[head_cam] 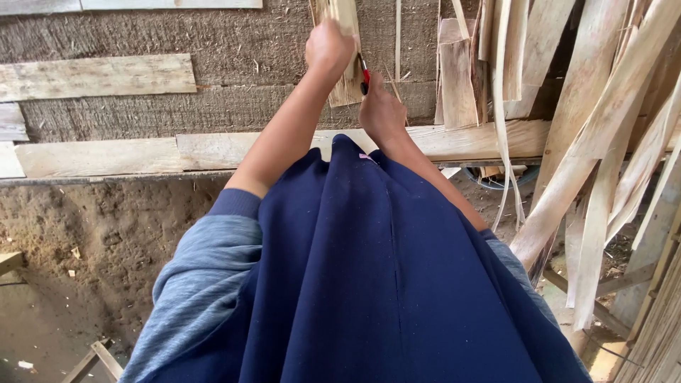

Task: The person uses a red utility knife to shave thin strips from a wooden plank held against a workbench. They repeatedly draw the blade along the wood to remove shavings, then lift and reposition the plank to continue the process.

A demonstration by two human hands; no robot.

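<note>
Two forearms extend forward from the wearer's dark blue garment (369,284), whose grey-blue sleeves (202,276) are pushed up toward the elbows. Below and to the left lies a floor of packed earth (92,241) with small wood scraps on it. Farther out, the right hand (381,112) is curled shut around a tool with a red handle (365,74), which points up and touches the lower edge of a thin wooden strip (345,50). Slightly beyond, the left hand (328,46) is closed in a grip on the same strip (the fingers themselves are hidden behind the knuckles), holding it upright against the wall. A horizontal pale plank (142,152) runs across just beneath both hands. Behind everything stands a rough grey wall of fibrous boards (234,64), with a second short plank (96,76) fixed at upper left. To the right, a bundle of long pale wood strips and peeled slats (589,142) leans at an angle, well apart from the left hand and near the right forearm.
</note>
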